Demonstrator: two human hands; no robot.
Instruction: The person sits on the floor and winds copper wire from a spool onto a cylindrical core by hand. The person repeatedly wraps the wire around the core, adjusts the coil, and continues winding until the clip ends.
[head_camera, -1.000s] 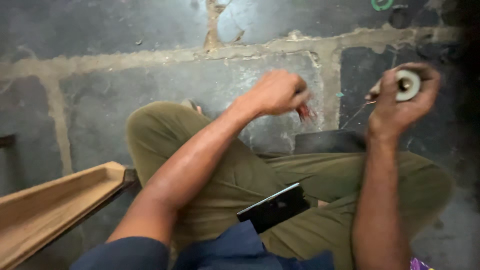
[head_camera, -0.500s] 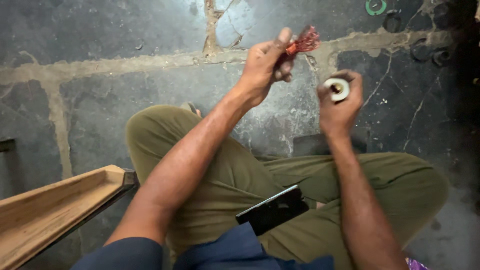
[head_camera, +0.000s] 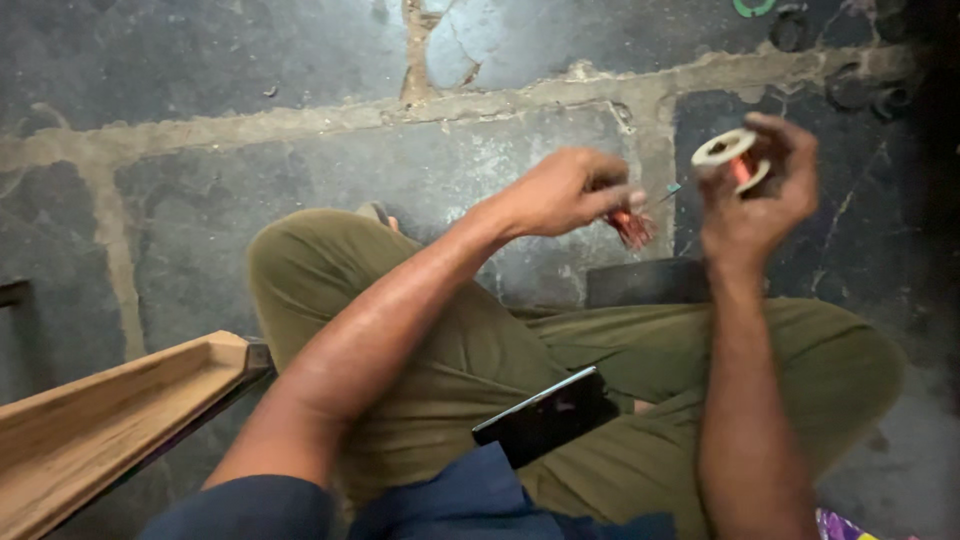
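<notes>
Where half a second ago the left hand (head_camera: 565, 192) was raised high, it now sits lower, fingers pinched on a reddish wire bundle (head_camera: 633, 227). Right hand (head_camera: 755, 195) has swung outward, gripping the pale spool (head_camera: 730, 155) beside it.

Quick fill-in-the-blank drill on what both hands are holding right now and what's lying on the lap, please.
The right hand holds a small white ____ wound with reddish wire.
The left hand pinches a bundle of reddish ____.
A black phone rests on the person's ____.
The wooden channel lies on the person's ____ side.
Missing: spool; wire; lap; left
</notes>
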